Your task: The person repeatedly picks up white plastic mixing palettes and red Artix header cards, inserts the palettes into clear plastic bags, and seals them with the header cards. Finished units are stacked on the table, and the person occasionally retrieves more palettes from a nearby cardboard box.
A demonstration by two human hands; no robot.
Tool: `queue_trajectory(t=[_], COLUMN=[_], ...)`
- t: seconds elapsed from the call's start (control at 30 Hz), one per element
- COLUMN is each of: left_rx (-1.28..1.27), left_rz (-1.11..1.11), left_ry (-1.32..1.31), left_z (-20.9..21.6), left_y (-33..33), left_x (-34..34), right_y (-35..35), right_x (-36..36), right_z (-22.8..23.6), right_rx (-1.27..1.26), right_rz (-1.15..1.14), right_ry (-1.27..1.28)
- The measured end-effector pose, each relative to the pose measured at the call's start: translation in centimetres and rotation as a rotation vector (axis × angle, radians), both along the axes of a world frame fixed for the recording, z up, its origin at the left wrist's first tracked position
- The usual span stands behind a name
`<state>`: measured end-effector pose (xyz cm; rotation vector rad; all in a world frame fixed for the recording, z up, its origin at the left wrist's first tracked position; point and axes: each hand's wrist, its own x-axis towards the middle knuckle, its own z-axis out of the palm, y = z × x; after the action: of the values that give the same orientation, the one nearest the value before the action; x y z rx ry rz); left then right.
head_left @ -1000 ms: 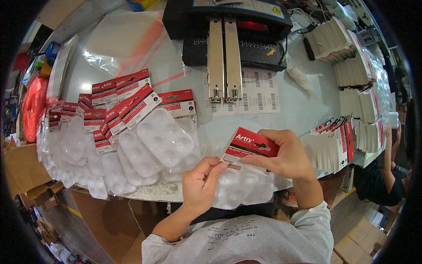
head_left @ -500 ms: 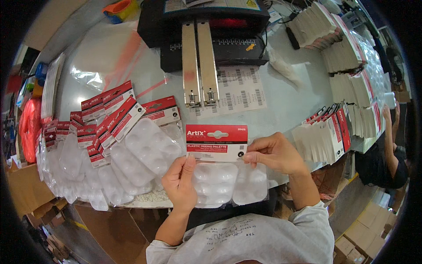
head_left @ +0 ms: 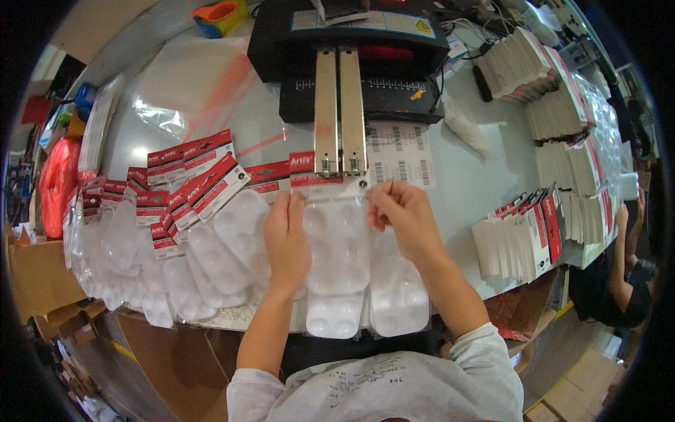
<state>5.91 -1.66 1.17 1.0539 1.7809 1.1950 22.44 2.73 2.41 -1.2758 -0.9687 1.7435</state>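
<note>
A white plastic paint palette (head_left: pixel 336 243) in a clear bag hangs from a red and white header card (head_left: pixel 302 163). The card's upper part lies beneath the two metal bars (head_left: pixel 325 112) of a black machine (head_left: pixel 351 35). My left hand (head_left: pixel 287 239) is closed on the package's left edge, thumb at the card's bottom. On the opposite side my right hand (head_left: pixel 402 214) pinches the card's lower right corner, fingers curled. Two more bagged palettes (head_left: pixel 399 302) lie close to my body, one partly under the held package.
Carded palettes (head_left: pixel 225 239) overlap in a heap at left. Stacks of header cards (head_left: pixel 517 235) stand at right. A barcode label sheet (head_left: pixel 401 155) lies beside the bars, clear bags (head_left: pixel 183 84) at far left. Another person's arm (head_left: pixel 622 246) shows at the right edge.
Both hands have moved forward with the package, so the card has gone from in front of my body to under the metal bars. The whole view has shifted slightly.
</note>
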Motion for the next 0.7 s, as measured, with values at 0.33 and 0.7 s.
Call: queue_trajectory(t=[0.33, 0.7], left_rx=[0.035, 0.002], left_rz=[-0.031, -0.096], left_ry=[0.005, 1.213], left_z=[-2.6, 2.3], left_y=[0.8, -6.2], left_x=[-1.0, -5.4], right_y=[0.7, -5.7], right_x=[0.5, 23.4], right_z=[0.2, 6.9], right_rx=[0.078, 0.434], right_rz=[0.068, -0.163], right_ry=[-0.188, -1.124])
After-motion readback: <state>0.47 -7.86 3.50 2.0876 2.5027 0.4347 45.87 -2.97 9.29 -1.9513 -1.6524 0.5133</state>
